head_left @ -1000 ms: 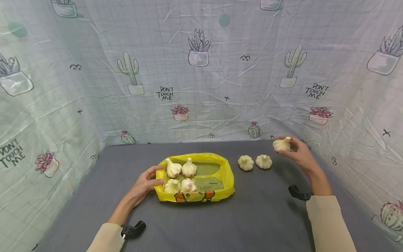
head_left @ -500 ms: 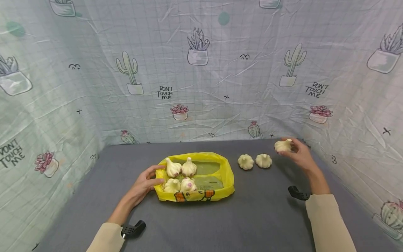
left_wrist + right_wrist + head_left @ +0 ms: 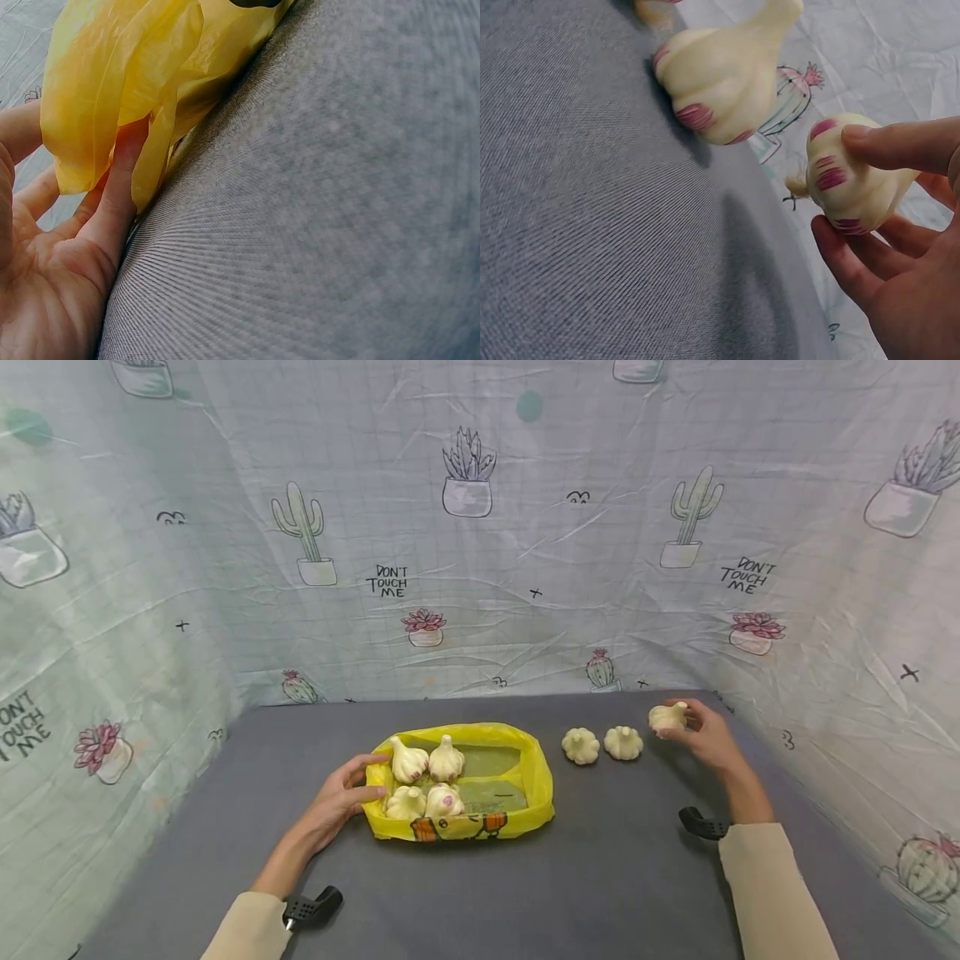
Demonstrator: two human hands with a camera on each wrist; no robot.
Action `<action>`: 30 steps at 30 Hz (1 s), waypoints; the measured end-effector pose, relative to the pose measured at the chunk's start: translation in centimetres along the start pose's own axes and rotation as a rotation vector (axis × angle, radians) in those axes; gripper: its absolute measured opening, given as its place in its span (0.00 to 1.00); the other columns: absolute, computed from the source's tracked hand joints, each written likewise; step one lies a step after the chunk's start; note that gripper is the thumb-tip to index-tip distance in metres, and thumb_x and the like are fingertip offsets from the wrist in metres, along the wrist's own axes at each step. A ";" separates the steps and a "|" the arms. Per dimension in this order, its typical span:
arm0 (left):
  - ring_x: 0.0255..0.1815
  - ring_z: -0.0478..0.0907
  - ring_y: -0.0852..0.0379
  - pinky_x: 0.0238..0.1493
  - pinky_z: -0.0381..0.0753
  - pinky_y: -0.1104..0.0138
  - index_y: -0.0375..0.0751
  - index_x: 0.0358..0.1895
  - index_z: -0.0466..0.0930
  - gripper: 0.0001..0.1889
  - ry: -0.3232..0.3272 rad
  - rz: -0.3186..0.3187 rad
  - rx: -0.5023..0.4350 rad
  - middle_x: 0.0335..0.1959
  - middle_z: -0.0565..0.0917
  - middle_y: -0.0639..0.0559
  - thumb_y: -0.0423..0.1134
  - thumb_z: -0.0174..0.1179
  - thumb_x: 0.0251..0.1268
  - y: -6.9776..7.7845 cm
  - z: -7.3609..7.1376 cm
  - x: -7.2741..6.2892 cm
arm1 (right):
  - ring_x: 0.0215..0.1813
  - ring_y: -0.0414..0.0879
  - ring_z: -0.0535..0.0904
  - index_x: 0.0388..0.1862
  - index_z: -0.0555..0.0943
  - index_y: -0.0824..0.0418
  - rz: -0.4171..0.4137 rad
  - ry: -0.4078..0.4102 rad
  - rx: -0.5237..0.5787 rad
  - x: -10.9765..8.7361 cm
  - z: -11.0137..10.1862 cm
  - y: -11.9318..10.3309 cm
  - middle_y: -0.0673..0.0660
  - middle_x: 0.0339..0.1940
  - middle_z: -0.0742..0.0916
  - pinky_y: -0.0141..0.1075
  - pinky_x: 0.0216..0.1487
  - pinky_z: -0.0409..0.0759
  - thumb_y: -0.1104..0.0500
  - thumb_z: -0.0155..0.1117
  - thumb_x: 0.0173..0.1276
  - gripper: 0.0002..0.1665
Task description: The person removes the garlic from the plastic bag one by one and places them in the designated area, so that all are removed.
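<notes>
My right hand [image 3: 708, 732] pinches a garlic bulb [image 3: 847, 176], white with purple streaks, between thumb and fingers. In the right wrist view it is above the dark grey cloth, where a shadow falls. Just left of it, in the head view, two more garlic bulbs, one nearer [image 3: 623, 742] and one farther left [image 3: 581, 746], sit on the table. My left hand [image 3: 340, 795] grips the left end of a shallow container lined with a yellow plastic bag [image 3: 536, 777]. Several garlic bulbs [image 3: 446, 760] lie in its left half; its right half shows bare bottom.
The dark grey cloth-covered table [image 3: 600, 877] meets a pale curtain [image 3: 465, 568] printed with cactus pots, hanging behind and at both sides. A black wrist mount is on each arm, one on the left [image 3: 313, 907] and one on the right [image 3: 703, 823].
My right hand has lowered slightly toward the table with the garlic bulb in its fingers. My left hand stays on the bag's edge. The head view has shifted a little.
</notes>
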State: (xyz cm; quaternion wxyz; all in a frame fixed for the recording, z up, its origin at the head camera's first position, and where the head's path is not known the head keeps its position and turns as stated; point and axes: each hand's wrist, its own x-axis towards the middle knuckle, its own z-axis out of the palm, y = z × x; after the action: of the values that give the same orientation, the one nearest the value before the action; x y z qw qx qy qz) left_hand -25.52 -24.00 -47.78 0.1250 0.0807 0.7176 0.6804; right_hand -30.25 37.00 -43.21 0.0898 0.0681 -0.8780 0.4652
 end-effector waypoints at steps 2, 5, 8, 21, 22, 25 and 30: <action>0.58 0.80 0.52 0.52 0.87 0.59 0.41 0.77 0.63 0.33 -0.001 0.000 0.004 0.76 0.64 0.33 0.35 0.63 0.72 0.0 -0.1 -0.1 | 0.65 0.60 0.76 0.73 0.70 0.70 -0.008 0.001 -0.007 0.1 0.2 0.3 0.75 0.68 0.77 0.23 0.43 0.76 0.59 0.70 0.72 0.35; 0.58 0.80 0.51 0.52 0.87 0.59 0.41 0.77 0.64 0.33 -0.008 -0.003 0.011 0.76 0.64 0.33 0.35 0.63 0.72 0.0 -0.2 -0.1 | 0.69 0.70 0.73 0.72 0.70 0.71 0.007 0.001 -0.027 0.2 0.4 0.7 0.77 0.67 0.77 0.21 0.43 0.74 0.60 0.70 0.72 0.34; 0.58 0.80 0.51 0.52 0.86 0.59 0.42 0.76 0.64 0.32 -0.002 -0.006 0.013 0.76 0.64 0.33 0.35 0.64 0.72 0.0 -0.2 -0.1 | 0.71 0.74 0.72 0.73 0.70 0.70 0.026 -0.017 -0.053 0.2 0.5 0.9 0.79 0.68 0.76 0.21 0.43 0.72 0.58 0.70 0.72 0.35; 0.61 0.78 0.49 0.53 0.86 0.58 0.43 0.77 0.64 0.32 0.011 -0.005 0.026 0.77 0.63 0.34 0.36 0.64 0.72 0.1 -0.2 -0.3 | 0.69 0.76 0.73 0.71 0.71 0.70 0.039 -0.029 -0.113 0.4 1.1 1.5 0.82 0.68 0.75 0.47 0.54 0.78 0.57 0.71 0.71 0.35; 0.61 0.78 0.49 0.54 0.86 0.58 0.43 0.77 0.64 0.32 0.008 -0.006 0.027 0.77 0.63 0.34 0.36 0.64 0.72 0.0 -0.2 -0.3 | 0.69 0.76 0.72 0.71 0.70 0.70 0.042 -0.030 -0.112 0.4 1.2 1.6 0.82 0.68 0.74 0.48 0.54 0.78 0.57 0.71 0.71 0.35; 0.62 0.78 0.48 0.54 0.86 0.58 0.43 0.77 0.64 0.32 0.011 -0.010 0.028 0.77 0.63 0.34 0.36 0.64 0.72 0.0 -0.3 -0.2 | 0.69 0.76 0.73 0.71 0.70 0.70 0.045 -0.028 -0.112 0.5 1.3 1.8 0.82 0.68 0.75 0.46 0.53 0.79 0.59 0.71 0.71 0.35; 0.61 0.78 0.48 0.53 0.86 0.59 0.42 0.77 0.64 0.32 0.013 -0.008 0.026 0.76 0.64 0.33 0.36 0.64 0.72 0.0 -0.2 -0.1 | 0.70 0.77 0.71 0.72 0.69 0.71 0.060 -0.044 -0.098 0.4 1.2 1.8 0.81 0.70 0.73 0.50 0.56 0.78 0.60 0.72 0.70 0.36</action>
State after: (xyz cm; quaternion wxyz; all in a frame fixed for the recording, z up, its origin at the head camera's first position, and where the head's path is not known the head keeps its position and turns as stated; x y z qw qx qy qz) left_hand -25.46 -24.26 -47.77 0.1217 0.0751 0.7276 0.6709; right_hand -31.11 36.97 -45.28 0.0599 0.0472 -0.9032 0.4225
